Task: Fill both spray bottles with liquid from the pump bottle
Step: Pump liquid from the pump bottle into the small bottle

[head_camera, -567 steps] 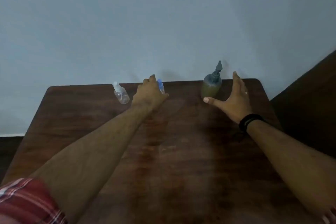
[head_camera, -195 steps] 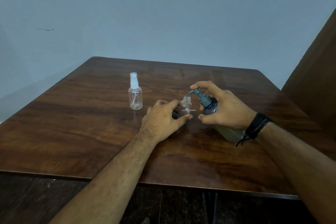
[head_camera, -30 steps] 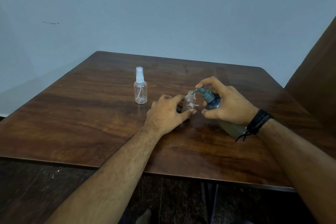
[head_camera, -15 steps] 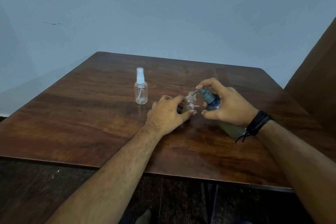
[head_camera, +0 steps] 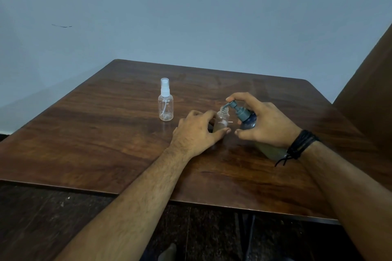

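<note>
Nearest, the right hand (head_camera: 263, 125) grips the tilted grey-capped pump bottle (head_camera: 246, 117), forefinger on its head, nozzle over the uncapped clear spray bottle (head_camera: 221, 121) that the left hand (head_camera: 197, 131) pinches upright — partly filled, I judge. Farther left, the capped clear spray bottle (head_camera: 165, 101) stands empty — untouched. No writing is readable.

- Setting: plain indoor room, most likely a home; no shop, lab or workshop fittings in view.
- Tabletop (head_camera: 106, 133): dark polished wood with strong grain and rounded corners, standing close to the wall.
- Wall (head_camera: 191, 17): bare, painted pale blue-grey, with one small dark mark at upper left.
- Panel (head_camera: 373, 82): brown wood, rising at the right edge; whether door or furniture cannot be told.
- Floor (head_camera: 53, 218): dark and speckled, seen below the near table edge.
</note>
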